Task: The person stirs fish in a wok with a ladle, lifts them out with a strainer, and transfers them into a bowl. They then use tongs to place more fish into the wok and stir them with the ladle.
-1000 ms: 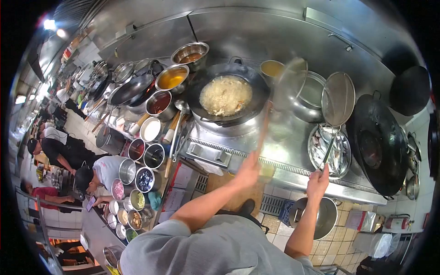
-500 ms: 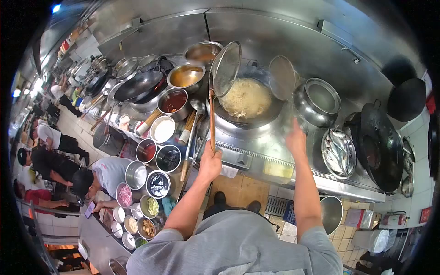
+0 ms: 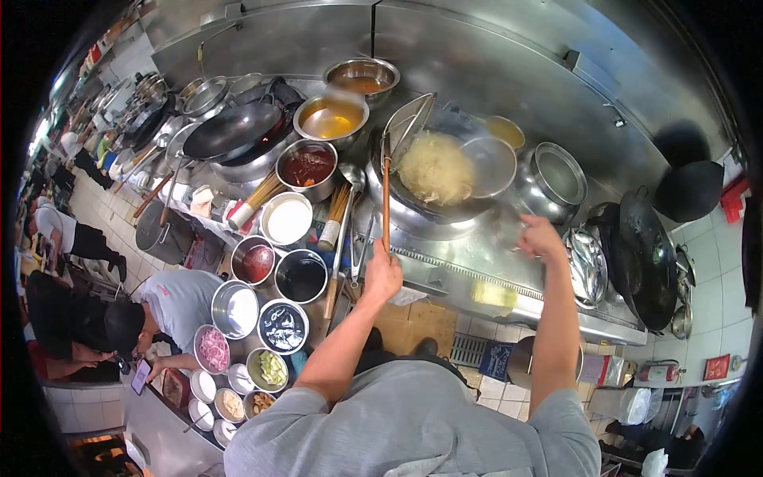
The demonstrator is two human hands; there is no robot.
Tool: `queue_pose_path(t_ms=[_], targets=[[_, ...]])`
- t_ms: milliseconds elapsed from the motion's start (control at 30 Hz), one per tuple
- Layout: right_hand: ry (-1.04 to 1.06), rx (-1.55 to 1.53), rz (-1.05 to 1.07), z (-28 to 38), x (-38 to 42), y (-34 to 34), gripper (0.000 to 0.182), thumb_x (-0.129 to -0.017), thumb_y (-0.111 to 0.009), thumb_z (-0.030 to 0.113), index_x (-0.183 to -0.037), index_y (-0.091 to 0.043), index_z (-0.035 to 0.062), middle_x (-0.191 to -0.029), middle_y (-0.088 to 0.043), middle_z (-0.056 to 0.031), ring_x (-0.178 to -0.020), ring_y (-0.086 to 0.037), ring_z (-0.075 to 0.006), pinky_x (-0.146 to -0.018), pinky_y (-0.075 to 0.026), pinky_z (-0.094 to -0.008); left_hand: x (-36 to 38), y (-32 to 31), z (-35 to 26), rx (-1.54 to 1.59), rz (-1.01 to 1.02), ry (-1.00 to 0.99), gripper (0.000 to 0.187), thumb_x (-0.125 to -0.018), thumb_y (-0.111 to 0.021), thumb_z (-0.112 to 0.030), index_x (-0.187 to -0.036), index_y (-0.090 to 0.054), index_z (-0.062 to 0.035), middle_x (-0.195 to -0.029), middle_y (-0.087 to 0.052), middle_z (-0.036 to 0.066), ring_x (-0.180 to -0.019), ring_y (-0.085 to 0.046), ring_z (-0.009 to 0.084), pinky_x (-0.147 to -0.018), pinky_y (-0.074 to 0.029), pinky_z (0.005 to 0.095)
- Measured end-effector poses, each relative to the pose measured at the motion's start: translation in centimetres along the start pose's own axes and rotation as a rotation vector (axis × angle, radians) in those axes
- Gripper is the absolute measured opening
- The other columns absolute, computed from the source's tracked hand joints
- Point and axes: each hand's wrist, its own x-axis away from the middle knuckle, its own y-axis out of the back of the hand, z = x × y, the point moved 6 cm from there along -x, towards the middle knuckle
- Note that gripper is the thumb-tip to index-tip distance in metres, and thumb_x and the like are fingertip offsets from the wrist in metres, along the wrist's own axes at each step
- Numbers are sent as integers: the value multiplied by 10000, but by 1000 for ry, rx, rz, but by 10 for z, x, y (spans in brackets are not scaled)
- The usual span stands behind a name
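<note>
My left hand (image 3: 383,277) is closed around the wooden handle of a wire-mesh skimmer (image 3: 409,123), whose basket is raised over the left side of a wok (image 3: 457,211). Pale, shredded-looking food (image 3: 435,168) fills the middle of the wok, with a light haze over it. To the right of the stove front, my right hand (image 3: 543,237) is closed on the thin, motion-blurred handle of a round-headed metal utensil (image 3: 494,165). Its wide head overlaps the right edge of the food in this view.
To the left stand a pot of red sauce (image 3: 308,165), a bowl of yellow liquid (image 3: 330,123) and another wok (image 3: 232,133). A lidded-looking steel pot (image 3: 560,176), a tray of fish (image 3: 586,266) and black woks (image 3: 645,262) stand right. A co-worker (image 3: 179,306) holds a phone (image 3: 141,377).
The round-headed utensil has dropped toward the food, while my right hand has moved right. The mesh skimmer has turned more edge-on. The whole view has shifted slightly.
</note>
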Motion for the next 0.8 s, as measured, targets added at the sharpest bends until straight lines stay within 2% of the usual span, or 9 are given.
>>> queue_pose_path(t_ms=[67, 167, 267, 300, 400, 500, 600, 700, 800], targets=[[-78, -76, 111, 4, 0, 24, 697, -849, -508, -6, -1512, -293, -11, -600, -531, -38, -386, -409, -101, -350, -320, -283, -1, -2, 6, 20, -1, -17, 521, -913, -507, -133, -1392, -330, -30, -951, -631, 362, -928, -600, 540, -817, -460, 583], [-145, -220, 201, -4, -26, 31, 754, -854, -521, 2, -1539, -209, 2, -594, -523, -37, -390, -406, -110, -358, -317, -289, -1, -2, 4, 39, -10, -42, 517, -914, -503, -130, -1392, -336, -28, -956, -633, 357, -936, -595, 541, -823, -457, 581], [-108, -203, 181, -11, -34, -5, 761, -867, -532, 6, -1546, -188, 17, -596, -511, -31, -396, -392, -100, -359, -300, -278, 3, 2, -11, 23, 38, 93, 511, -889, -509, -87, -1379, -387, -4, -1156, -606, 324, -1112, -570, 490, -957, -441, 495], [-77, -224, 206, -15, -34, -8, 721, -882, -529, 8, -1537, -229, 31, -603, -516, -34, -403, -398, -93, -359, -304, -274, 3, 1, -14, 21, 35, 97, 512, -889, -509, -88, -1379, -387, -5, -1160, -605, 323, -1117, -569, 488, -959, -440, 495], [-76, -303, 376, -21, -27, 24, 694, -902, -518, 21, -1536, -237, 41, -609, -523, -36, -401, -388, -88, -357, -300, -267, 4, 0, -17, 20, 9, 92, 513, -889, -511, -90, -1380, -388, -8, -1168, -603, 322, -1125, -570, 482, -962, -439, 493], [-100, -345, 392, -33, -47, 18, 670, -918, -538, 57, -1528, -261, 43, -639, -541, -40, -396, -375, -75, -348, -292, -263, 6, -7, -16, 19, -18, 68, 516, -891, -513, -94, -1385, -387, -14, -1161, -609, 317, -1113, -582, 474, -949, -444, 495], [-92, -475, 407, -50, -58, -10, 673, -914, -547, 49, -1525, -265, 43, -654, -553, -43, -392, -373, -71, -344, -289, -260, 4, -9, -18, -38, -76, 25, 504, -901, -499, -108, -1376, -354, -23, -1009, -624, 358, -972, -591, 535, -855, -452, 579], [-80, -492, 444, -56, -59, 3, 677, -912, -547, 35, -1526, -262, 47, -661, -557, -42, -396, -375, -69, -347, -292, -255, 5, 2, -36, -22, -30, 122, 519, -896, -519, -97, -1391, -384, -20, -1159, -607, 322, -1101, -578, 481, -934, -447, 510], [-70, -500, 446, -52, -67, 4, 648, -919, -545, 34, -1510, -279, 19, -660, -555, -41, -395, -368, -68, -337, -272, -246, 2, 4, -40, -41, -46, 119, 532, -899, -527, -108, -1401, -375, -19, -1155, -608, 329, -1098, -575, 493, -935, -445, 518]])
